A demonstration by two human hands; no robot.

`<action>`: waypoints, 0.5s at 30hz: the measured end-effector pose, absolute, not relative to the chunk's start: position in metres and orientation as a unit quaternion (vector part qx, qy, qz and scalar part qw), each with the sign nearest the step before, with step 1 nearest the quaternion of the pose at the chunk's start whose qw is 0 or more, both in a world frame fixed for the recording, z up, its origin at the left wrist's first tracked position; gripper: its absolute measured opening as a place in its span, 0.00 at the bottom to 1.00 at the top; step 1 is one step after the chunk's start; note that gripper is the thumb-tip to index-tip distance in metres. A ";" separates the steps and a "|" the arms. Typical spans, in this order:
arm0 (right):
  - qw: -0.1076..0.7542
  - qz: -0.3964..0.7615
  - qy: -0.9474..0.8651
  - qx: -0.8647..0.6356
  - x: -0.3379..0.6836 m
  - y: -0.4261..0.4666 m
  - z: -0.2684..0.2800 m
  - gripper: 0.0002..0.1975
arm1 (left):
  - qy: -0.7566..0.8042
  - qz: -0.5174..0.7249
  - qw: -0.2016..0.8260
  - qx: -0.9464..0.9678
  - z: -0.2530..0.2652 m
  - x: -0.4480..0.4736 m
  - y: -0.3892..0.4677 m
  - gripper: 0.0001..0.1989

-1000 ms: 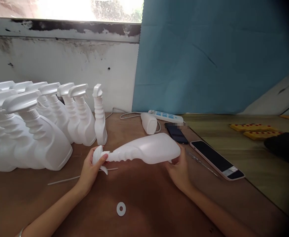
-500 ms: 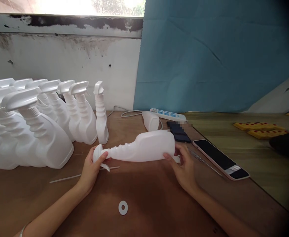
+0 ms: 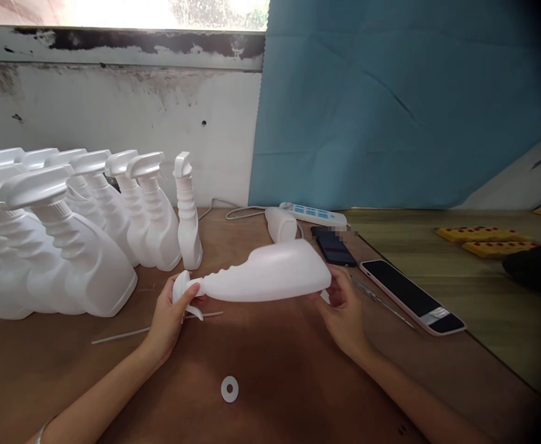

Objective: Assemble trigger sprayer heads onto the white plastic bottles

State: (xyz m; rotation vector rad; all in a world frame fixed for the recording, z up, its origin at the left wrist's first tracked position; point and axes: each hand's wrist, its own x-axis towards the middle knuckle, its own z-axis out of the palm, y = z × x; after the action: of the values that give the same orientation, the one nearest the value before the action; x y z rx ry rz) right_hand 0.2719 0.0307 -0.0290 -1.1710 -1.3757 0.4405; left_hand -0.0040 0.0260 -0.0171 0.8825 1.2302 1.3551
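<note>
A white plastic spray bottle (image 3: pixel 270 271) lies sideways between my hands, its base to the right and raised a little. My left hand (image 3: pixel 171 311) is closed around the white trigger spray head (image 3: pixel 180 287) at the bottle's neck. The fingers of my right hand (image 3: pixel 344 311) grip the lower edge of the base; some fingertips are hidden behind it. Below on the brown table, a flat white ring (image 3: pixel 230 399) lies near the front. A thin white tube (image 3: pixel 117 337) rests on the table, partly hidden by my left arm and hand.
Several white spray bottles (image 3: pixel 90 265) stand upright at the left. Toward the back are another white bottle (image 3: pixel 281 226) on its side and a power strip (image 3: pixel 317 214). On the right lie a dark phone (image 3: pixel 334 246), tweezers-like metal tool (image 3: pixel 381 300) and pink-edged phone (image 3: pixel 409 296).
The bottle has turned about its long axis and its base has tipped slightly upward. My right fingers have shifted from the side to the base's lower edge; my left hand keeps its hold.
</note>
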 end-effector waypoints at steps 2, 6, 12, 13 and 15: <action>0.616 0.183 -0.570 -0.512 0.272 0.031 -0.028 0.12 | 0.515 0.562 0.529 0.373 -0.017 -0.004 0.025 0.29; 0.643 0.216 -0.528 -0.511 0.272 0.032 -0.025 0.12 | 0.514 0.540 0.526 0.408 -0.020 -0.004 0.024 0.28; 0.652 0.363 -0.509 -0.430 0.279 0.037 -0.029 0.12 | 0.520 0.555 0.532 0.372 -0.018 -0.005 0.025 0.28; 0.648 0.372 -0.518 -0.416 0.281 0.037 -0.029 0.13 | 0.519 0.560 0.538 0.356 -0.017 -0.004 0.026 0.28; 0.636 0.373 -0.542 -0.404 0.283 0.038 -0.028 0.17 | 0.517 0.569 0.548 0.331 -0.014 -0.004 0.026 0.28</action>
State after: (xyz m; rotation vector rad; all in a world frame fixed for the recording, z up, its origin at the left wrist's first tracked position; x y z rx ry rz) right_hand 0.2832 0.0375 -0.0282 -0.9230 -1.2374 0.8510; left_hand -0.0036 0.0261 -0.0144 0.7839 1.2247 1.3469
